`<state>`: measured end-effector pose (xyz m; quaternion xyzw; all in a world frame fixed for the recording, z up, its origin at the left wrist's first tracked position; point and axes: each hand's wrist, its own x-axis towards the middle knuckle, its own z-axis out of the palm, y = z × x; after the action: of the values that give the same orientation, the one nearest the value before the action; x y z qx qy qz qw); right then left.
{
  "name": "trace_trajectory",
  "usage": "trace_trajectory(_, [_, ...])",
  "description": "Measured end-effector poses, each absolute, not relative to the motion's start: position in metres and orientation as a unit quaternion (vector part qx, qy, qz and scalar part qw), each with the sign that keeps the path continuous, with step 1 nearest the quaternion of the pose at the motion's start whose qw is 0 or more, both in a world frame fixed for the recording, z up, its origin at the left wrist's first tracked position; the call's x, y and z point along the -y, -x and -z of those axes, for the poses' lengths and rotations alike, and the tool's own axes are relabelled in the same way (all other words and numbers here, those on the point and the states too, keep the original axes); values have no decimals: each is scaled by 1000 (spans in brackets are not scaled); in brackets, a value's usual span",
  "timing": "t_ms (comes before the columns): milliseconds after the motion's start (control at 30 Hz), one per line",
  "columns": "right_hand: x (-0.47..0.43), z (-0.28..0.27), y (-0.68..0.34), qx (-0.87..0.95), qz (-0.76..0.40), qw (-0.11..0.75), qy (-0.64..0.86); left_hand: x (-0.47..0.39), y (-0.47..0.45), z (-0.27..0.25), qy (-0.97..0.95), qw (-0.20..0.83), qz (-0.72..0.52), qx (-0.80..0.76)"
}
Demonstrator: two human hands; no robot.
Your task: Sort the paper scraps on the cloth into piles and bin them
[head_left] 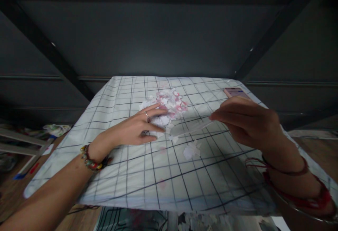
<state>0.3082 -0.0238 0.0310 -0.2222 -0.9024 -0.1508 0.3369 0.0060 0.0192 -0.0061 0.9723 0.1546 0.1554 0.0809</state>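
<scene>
A heap of torn white paper scraps [173, 101], some with pink stains, lies on the checked tablecloth [142, 174]. My left hand [137, 125] reaches in from the left with its fingers spread, the fingertips touching the near left edge of the heap. My right hand [245, 122] pinches the end of a thin, see-through spoon-like tool [192, 128]. The tool's far end points left, down among scraps by the left fingertips; its exact shape is faint against the cloth. A smaller clump of scraps [192, 149] sits nearer to me, below the tool.
Behind my right hand, a phone [236, 92] with a lit screen lies near the table's far right corner. A dark panelled wall [169, 34] stands right behind the table. On the floor at left is a pale wooden frame [23, 139].
</scene>
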Motion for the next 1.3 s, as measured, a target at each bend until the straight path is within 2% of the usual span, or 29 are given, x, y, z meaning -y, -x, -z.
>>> trace_trajectory(133, [22,-30,-311,893,145,362,225,-18,-8,9,-972,81,-155,-154])
trace_trajectory(300, [22,-32,-311,905,134,333,228,-17,-11,9,-975,78,-148,-147])
trace_trajectory(567, [19,-33,-318,893,134,344,258,-15,-13,11,-978,58,-144,-141])
trace_trajectory(800, [17,-27,-308,883,189,357,239,-18,-10,11,-975,61,-155,-149])
trace_trajectory(967, [20,-30,-311,877,156,384,243,-19,-8,12,-972,62,-162,-161])
trace_trajectory(1167, [21,-33,-311,904,141,329,233,-19,-8,12,-969,59,-176,-164])
trace_trajectory(1300, [21,-34,-312,898,120,344,245,-20,-8,13,-969,57,-177,-160])
